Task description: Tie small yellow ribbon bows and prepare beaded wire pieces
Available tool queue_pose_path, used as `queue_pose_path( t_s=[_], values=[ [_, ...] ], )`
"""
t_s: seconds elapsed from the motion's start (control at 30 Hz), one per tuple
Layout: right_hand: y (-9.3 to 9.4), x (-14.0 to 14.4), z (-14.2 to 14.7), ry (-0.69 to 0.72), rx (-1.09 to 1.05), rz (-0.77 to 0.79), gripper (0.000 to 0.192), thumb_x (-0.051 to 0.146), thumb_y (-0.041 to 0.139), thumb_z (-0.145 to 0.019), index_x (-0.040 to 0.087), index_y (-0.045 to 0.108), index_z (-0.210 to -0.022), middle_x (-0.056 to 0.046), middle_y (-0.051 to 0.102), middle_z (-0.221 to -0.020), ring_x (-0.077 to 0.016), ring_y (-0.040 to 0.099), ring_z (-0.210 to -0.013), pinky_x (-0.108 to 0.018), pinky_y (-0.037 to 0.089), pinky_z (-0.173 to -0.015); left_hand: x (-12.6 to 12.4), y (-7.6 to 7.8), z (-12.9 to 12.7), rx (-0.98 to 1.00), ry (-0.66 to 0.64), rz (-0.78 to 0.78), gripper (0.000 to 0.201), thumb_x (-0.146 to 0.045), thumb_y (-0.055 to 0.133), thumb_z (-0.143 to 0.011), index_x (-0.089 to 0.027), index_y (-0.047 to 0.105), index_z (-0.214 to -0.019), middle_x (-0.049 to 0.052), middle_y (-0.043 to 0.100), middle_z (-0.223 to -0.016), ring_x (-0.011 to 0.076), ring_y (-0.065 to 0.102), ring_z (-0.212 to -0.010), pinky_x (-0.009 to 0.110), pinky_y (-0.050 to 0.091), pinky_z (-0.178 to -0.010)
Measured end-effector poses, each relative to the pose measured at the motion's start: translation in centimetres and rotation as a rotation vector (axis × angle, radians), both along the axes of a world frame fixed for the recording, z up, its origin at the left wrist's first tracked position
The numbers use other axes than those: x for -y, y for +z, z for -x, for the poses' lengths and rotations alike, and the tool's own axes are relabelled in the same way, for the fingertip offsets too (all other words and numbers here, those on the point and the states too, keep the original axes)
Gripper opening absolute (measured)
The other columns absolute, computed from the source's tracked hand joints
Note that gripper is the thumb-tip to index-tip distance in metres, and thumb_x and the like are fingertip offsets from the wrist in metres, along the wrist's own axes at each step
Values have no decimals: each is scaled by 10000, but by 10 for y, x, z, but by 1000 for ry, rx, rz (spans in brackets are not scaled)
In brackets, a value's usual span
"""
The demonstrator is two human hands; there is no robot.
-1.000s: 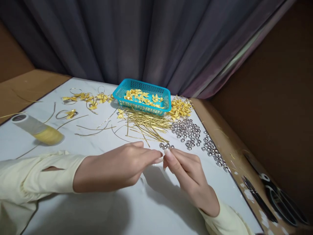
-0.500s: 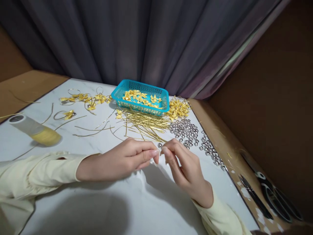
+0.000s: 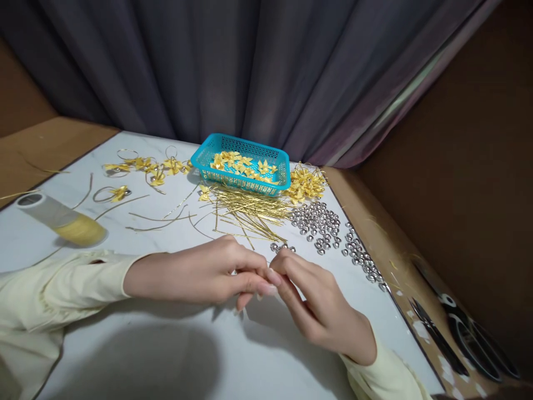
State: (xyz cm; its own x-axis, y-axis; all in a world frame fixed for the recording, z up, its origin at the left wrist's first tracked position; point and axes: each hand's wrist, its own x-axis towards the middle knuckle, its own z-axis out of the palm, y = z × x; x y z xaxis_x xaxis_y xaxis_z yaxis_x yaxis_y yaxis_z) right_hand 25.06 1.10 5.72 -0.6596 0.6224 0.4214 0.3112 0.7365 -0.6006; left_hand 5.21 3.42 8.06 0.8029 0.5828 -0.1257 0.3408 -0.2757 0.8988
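My left hand [image 3: 212, 272] is closed in a pinch above the white tabletop [image 3: 166, 355]. My right hand [image 3: 322, 305] is pinched too, its fingertips touching those of the left. Whatever lies between the fingers is hidden or too small to name. Just beyond the fingertips are small silver beads [image 3: 318, 222], spread in a loose pile to the right. Gold wire stems [image 3: 254, 206] lie in a heap behind my hands. Above them stands a turquoise basket [image 3: 245, 186] holding yellow ribbon flowers [image 3: 235, 162].
More yellow flowers [image 3: 306, 184] are piled right of the basket, and several with wire loops [image 3: 144, 164] lie at left. A tilted tube with yellow material [image 3: 79, 229] rests near my left sleeve. Scissors [image 3: 470, 339] and black tweezers [image 3: 439, 336] lie along the right edge.
My fingertips have come together, closing the small gap between the hands. The right hand has shifted slightly down, and more beads show beyond the fingers.
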Motion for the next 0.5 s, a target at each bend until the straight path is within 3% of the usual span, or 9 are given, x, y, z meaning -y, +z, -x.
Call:
queue_pose_path(
  t_s=[0.1, 0.23, 0.33, 0.5],
  values=[
    [5, 0, -6, -55, -97, 117, 173, 117, 430, -924, 156, 576, -840, -50, 588, -740, -140, 538, -667, -273, 457, -613, 0, -4, 2, 17, 36, -23, 293, -270, 508, -920, -123, 635, -700, -31, 609, -562, 45, 503, -492, 120, 394, -529],
    [9, -1, -17, -133, -263, 264, 195, 118, 498, -913, 173, 683, -945, -50, 683, -790, -126, 597, -601, -283, 504, -591, 0, -7, 3, 118, 163, 129, 210, -263, 547, -888, -127, 686, -809, -2, 691, -662, 43, 502, -445, 129, 425, -477],
    [10, -2, -21, -89, -386, 411, 264, 91, 500, -912, 203, 702, -1040, -51, 713, -841, -121, 631, -570, -269, 529, -524, 0, -10, 3, 200, 226, 173, 200, -280, 577, -871, -136, 703, -811, 22, 729, -744, 55, 562, -481, 144, 457, -501],
    [10, -4, -21, -16, -500, 598, 270, 128, 539, -905, 243, 699, -1089, -50, 737, -850, -127, 665, -559, -257, 551, -483, 3, -14, 3, 165, 293, 110, 241, -347, 608, -855, -150, 742, -822, 41, 735, -718, 103, 620, -551, 188, 482, -545]
  ],
)
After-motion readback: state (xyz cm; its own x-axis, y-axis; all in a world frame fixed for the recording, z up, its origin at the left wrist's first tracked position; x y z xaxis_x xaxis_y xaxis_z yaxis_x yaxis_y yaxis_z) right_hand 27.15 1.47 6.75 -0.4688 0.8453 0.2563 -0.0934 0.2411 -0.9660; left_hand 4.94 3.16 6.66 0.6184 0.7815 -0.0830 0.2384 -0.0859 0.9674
